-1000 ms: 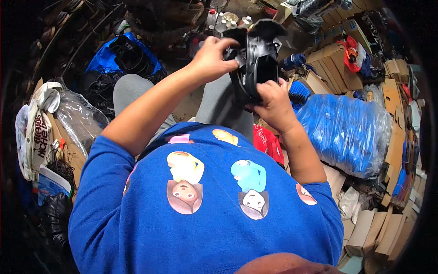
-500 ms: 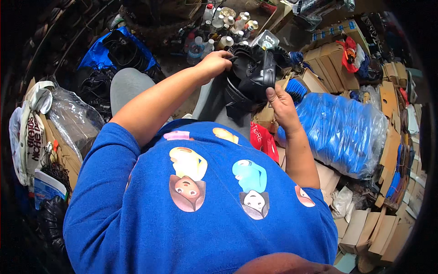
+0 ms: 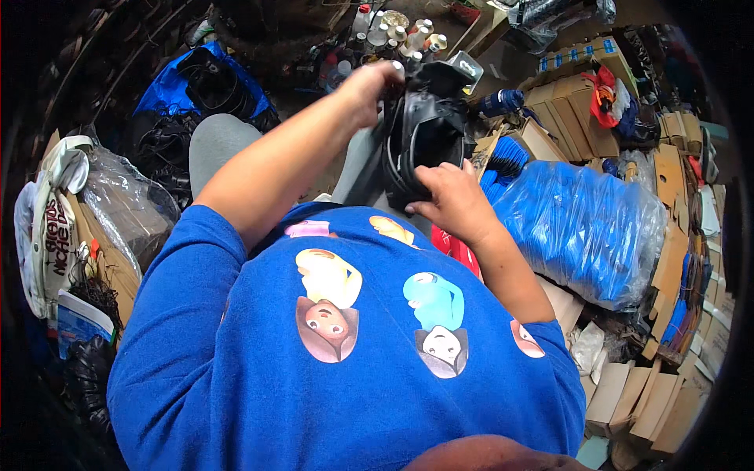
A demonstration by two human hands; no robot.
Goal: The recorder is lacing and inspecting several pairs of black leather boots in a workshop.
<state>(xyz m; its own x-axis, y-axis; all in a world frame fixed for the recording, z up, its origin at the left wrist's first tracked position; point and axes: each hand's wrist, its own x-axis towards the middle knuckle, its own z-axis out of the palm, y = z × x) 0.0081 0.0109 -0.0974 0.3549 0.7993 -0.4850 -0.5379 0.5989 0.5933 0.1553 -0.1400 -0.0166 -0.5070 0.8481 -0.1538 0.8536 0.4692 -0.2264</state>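
A bundle of black, glossy, hollow pieces (image 3: 428,129) with curved rims is held above my lap, between my knees. Its exact kind is not plain, though it has the look of black footwear. My right hand (image 3: 452,196) is closed on the near right rim, thumb and fingers bent over the edge. At the far left side of the bundle is my left hand (image 3: 369,90), smeared by motion. Its fingers are partly hidden, so its grip on the black pieces cannot be made out.
Several bottles (image 3: 400,39) stand beyond my hands. On the right lie a plastic-wrapped blue bundle (image 3: 581,228) and stacked cardboard boxes (image 3: 569,110). A blue bag (image 3: 173,90) with black things is at far left, near a white cloth bag (image 3: 55,228).
The black pieces have turned, and their opening now faces me more. My right hand has moved left and nearer to me. My left hand has shifted slightly up and away from me.
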